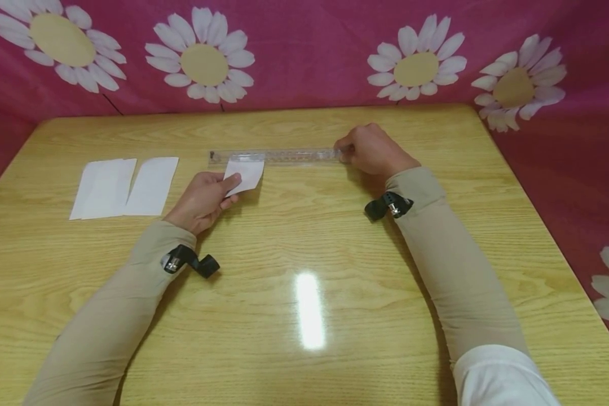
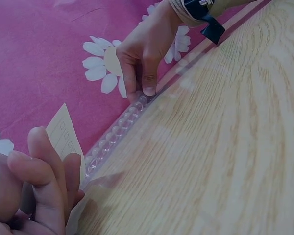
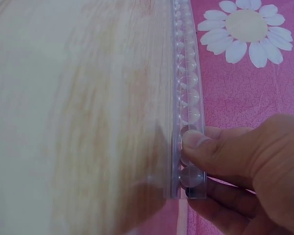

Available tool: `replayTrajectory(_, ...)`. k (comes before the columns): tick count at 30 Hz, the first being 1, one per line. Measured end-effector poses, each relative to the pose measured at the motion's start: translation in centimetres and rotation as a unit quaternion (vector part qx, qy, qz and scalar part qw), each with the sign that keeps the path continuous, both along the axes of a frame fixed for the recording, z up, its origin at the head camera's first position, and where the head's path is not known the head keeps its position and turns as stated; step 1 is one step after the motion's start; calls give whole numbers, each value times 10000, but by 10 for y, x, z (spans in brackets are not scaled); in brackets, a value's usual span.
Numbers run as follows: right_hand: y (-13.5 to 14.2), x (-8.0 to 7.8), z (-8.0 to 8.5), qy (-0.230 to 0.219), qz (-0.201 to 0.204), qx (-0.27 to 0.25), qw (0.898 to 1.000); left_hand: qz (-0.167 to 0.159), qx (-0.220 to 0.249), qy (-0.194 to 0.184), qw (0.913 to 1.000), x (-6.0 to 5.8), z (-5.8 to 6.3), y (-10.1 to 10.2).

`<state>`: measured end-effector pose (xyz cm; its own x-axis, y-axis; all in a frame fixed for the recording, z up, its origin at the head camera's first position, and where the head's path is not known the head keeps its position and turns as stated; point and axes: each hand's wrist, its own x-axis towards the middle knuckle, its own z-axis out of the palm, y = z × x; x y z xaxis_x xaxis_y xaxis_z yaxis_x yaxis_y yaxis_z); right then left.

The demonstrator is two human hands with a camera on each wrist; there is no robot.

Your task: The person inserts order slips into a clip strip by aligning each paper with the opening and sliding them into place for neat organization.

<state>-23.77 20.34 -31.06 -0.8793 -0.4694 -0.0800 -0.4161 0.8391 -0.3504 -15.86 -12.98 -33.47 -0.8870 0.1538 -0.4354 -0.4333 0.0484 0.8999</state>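
Clear strip (image 1: 299, 156) and white card (image 1: 251, 172), pinched by right hand (image 1: 374, 149) and left hand (image 1: 203, 198) respectively, are best held square together.

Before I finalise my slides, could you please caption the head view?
At a wood-grained table, the left hand holds a white paper while the right hand grips a clear strip.
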Motion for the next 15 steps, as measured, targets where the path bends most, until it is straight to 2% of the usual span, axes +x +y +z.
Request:
replayTrajectory(6,0,0,-1,-47,13,38,10000,-17,-46,-31,10000,-1,0,0)
replayTrajectory(12,0,-1,0,199,181,51,9996,-72,-151,-124,9998,-2,1,-1)
replayTrajectory(15,0,0,0,145,159,26,9998,-120,-223,-165,9995,-2,1,-1)
